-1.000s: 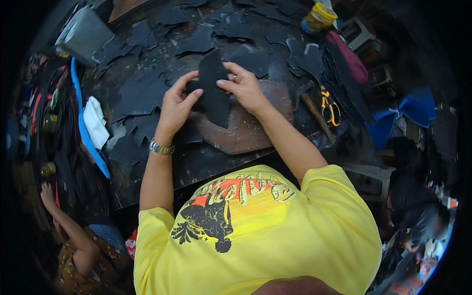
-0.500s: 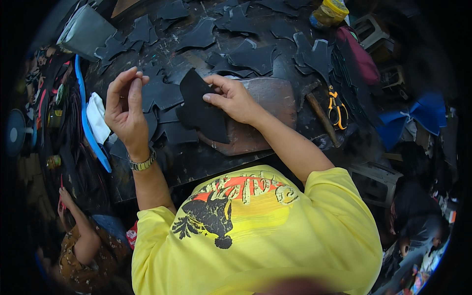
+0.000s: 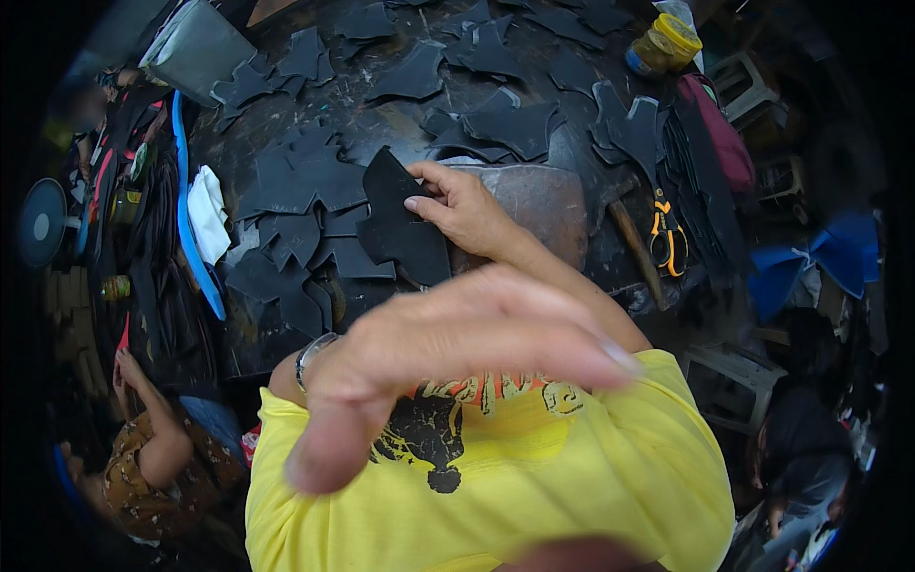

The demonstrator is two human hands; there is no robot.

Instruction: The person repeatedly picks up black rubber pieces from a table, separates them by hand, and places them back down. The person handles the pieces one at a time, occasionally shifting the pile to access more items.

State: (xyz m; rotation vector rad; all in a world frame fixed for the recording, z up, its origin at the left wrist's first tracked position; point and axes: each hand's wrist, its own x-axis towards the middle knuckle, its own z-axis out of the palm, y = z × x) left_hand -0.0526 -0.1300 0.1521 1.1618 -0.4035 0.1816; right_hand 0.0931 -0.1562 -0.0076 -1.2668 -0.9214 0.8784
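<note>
My right hand (image 3: 467, 214) pinches a black cut-out piece (image 3: 384, 214) of flat, leather-like sheet between thumb and fingers. The piece stands tilted at the left edge of a worn brown slab (image 3: 543, 205). My left hand (image 3: 429, 334) is raised close to the camera, fingers stretched and thumb apart, slightly blurred; nothing shows in it. It hides part of the table's near edge and my yellow shirt. Several similar black pieces (image 3: 305, 181) lie overlapping to the left of the held one.
More black pieces (image 3: 410, 71) cover the far table. At right lie a hammer (image 3: 637, 243) and orange-handled pliers (image 3: 670, 243); a yellow-lidded jar (image 3: 658, 48) stands beyond. A blue strip (image 3: 191, 214) and white cloth (image 3: 207, 212) lie left. People (image 3: 162, 439) sit at both sides.
My left hand has swung from above the table's left side up toward the camera, its fingers spreading out. The right hand still holds the black piece. The view has shifted slightly.
</note>
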